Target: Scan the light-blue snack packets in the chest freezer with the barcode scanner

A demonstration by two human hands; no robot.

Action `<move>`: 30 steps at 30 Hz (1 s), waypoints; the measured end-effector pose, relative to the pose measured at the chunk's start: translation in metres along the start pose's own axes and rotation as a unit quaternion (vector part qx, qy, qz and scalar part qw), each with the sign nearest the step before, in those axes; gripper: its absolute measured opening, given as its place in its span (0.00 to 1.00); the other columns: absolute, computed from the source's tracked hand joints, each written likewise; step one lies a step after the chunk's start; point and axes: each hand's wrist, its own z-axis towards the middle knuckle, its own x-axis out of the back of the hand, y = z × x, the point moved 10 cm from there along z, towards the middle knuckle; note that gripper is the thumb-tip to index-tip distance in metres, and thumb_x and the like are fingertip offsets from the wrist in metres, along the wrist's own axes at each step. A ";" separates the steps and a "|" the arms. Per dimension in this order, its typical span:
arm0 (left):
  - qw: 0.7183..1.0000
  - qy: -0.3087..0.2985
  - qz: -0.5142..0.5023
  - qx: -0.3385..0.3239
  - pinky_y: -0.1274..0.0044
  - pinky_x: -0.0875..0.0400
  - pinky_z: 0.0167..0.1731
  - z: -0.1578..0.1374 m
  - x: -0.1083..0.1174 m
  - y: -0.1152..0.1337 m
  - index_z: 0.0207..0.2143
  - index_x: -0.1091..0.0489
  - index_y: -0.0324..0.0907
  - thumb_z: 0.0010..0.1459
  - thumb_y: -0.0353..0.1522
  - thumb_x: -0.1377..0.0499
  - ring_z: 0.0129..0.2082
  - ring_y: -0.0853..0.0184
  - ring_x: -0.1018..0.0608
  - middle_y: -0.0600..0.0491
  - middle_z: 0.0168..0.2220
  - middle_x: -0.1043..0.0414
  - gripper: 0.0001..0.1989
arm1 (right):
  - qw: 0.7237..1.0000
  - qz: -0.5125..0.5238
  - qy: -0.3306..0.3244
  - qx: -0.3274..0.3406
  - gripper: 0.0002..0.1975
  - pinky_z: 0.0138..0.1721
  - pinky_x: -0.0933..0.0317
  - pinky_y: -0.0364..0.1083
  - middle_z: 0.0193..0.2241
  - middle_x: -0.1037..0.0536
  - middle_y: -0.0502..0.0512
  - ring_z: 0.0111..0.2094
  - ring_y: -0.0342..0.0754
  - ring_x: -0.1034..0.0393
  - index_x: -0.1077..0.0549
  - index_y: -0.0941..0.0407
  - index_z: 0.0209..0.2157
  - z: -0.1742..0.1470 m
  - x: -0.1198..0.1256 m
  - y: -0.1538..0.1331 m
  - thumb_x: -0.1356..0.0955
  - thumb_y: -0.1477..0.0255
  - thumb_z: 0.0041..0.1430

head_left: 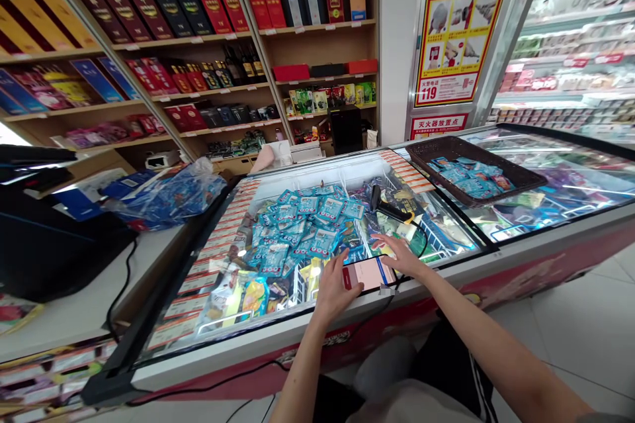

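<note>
A smartphone (366, 273) with a lit screen lies sideways at the near edge of the glass-topped freezer. Its left end is in my left hand (333, 289), the thumb over the front edge. My right hand (401, 256) is at the phone's right end, fingers stretched out and apart, thumb close to the screen. Whether that hand touches the phone, I cannot tell. Beyond the hands, a loose heap of small blue packets (297, 228) is spread on the freezer glass. A black handheld barcode scanner (391, 208) rests to the right of the heap, its cable curving down toward my right wrist.
A dark brown tray (520, 177) with more blue packets sits on the freezer's right part. Left, a counter holds a clear plastic bag (171, 198) and black equipment (44, 231). Cables run along the freezer's front (238, 360). Shelves of boxed goods (302, 46) stand behind.
</note>
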 end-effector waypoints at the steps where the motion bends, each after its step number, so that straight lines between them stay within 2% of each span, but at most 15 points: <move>1: 1.000 0.000 -0.020 0.002 0.60 0.46 0.55 0.000 0.000 -0.001 0.60 0.50 0.48 0.47 0.37 0.39 0.55 0.55 0.38 0.45 0.55 0.41 0.39 | 1.000 0.006 0.003 -0.001 0.27 0.54 0.54 0.56 0.45 0.28 0.53 0.50 0.53 0.38 0.43 0.50 0.58 0.000 0.001 0.001 0.39 0.66 0.56; 6: 0.990 0.019 -0.135 0.028 0.64 0.46 0.56 -0.003 0.007 -0.009 0.62 0.54 0.48 0.55 0.37 0.46 0.57 0.61 0.37 0.46 0.56 0.41 0.33 | 0.998 0.056 0.025 -0.020 0.24 0.54 0.52 0.57 0.44 0.27 0.54 0.47 0.51 0.35 0.43 0.51 0.57 0.001 0.005 0.014 0.41 0.66 0.58; 11: 0.985 0.028 -0.166 0.047 0.66 0.45 0.56 -0.006 0.014 -0.015 0.60 0.51 0.49 0.58 0.39 0.48 0.58 0.62 0.38 0.47 0.57 0.41 0.28 | 0.989 0.134 0.055 -0.014 0.22 0.48 0.42 0.51 0.42 0.27 0.55 0.45 0.49 0.34 0.39 0.51 0.55 0.002 0.011 0.014 0.42 0.63 0.60; 14: 0.980 0.051 -0.186 0.050 0.67 0.44 0.56 -0.007 0.020 -0.019 0.60 0.51 0.49 0.59 0.39 0.49 0.57 0.63 0.37 0.47 0.57 0.40 0.27 | 0.989 0.129 0.078 0.000 0.20 0.47 0.41 0.50 0.42 0.27 0.55 0.44 0.49 0.33 0.37 0.51 0.53 0.001 0.015 0.005 0.42 0.61 0.61; 16: 0.976 0.067 -0.204 0.045 0.67 0.43 0.56 -0.007 0.023 -0.020 0.60 0.51 0.49 0.59 0.39 0.50 0.57 0.63 0.37 0.47 0.56 0.40 0.27 | 0.989 0.094 0.112 0.010 0.18 0.47 0.41 0.50 0.41 0.27 0.54 0.43 0.49 0.33 0.36 0.51 0.51 0.000 0.021 0.001 0.42 0.62 0.61; 19: 0.974 0.081 -0.208 0.042 0.68 0.43 0.56 -0.008 0.025 -0.019 0.60 0.51 0.48 0.59 0.39 0.49 0.57 0.64 0.36 0.47 0.56 0.39 0.27 | 0.980 -0.010 0.199 0.007 0.16 0.49 0.43 0.52 0.39 0.27 0.55 0.44 0.50 0.35 0.34 0.51 0.49 0.001 0.039 0.003 0.42 0.66 0.61; 21: 0.975 0.082 -0.201 0.042 0.68 0.43 0.56 -0.008 0.025 -0.017 0.59 0.49 0.48 0.59 0.40 0.49 0.57 0.63 0.36 0.47 0.56 0.39 0.26 | 0.964 -0.102 0.246 -0.006 0.16 0.52 0.47 0.55 0.41 0.28 0.57 0.47 0.53 0.38 0.33 0.52 0.49 0.004 0.052 0.008 0.41 0.68 0.60; 23: 0.974 0.085 -0.204 0.044 0.68 0.43 0.56 -0.007 0.025 -0.017 0.58 0.47 0.48 0.59 0.40 0.49 0.57 0.64 0.36 0.48 0.55 0.39 0.25 | 0.940 -0.188 0.282 -0.042 0.20 0.53 0.52 0.60 0.48 0.32 0.60 0.51 0.58 0.44 0.35 0.53 0.52 0.007 0.066 0.016 0.40 0.69 0.58; 26: 0.967 0.096 -0.228 0.059 0.69 0.42 0.56 -0.006 0.026 -0.022 0.58 0.46 0.48 0.59 0.41 0.50 0.56 0.64 0.35 0.48 0.55 0.38 0.24 | 0.922 -0.252 0.287 -0.067 0.23 0.53 0.56 0.62 0.51 0.36 0.64 0.53 0.61 0.48 0.38 0.56 0.54 0.016 0.076 0.022 0.39 0.69 0.56; 30: 0.954 0.116 -0.261 0.089 0.70 0.40 0.54 -0.005 0.025 -0.032 0.56 0.43 0.48 0.59 0.43 0.50 0.54 0.65 0.33 0.49 0.54 0.36 0.24 | 0.921 -0.263 0.283 -0.052 0.22 0.51 0.52 0.57 0.50 0.34 0.63 0.52 0.58 0.45 0.37 0.57 0.54 0.027 0.072 0.012 0.40 0.64 0.59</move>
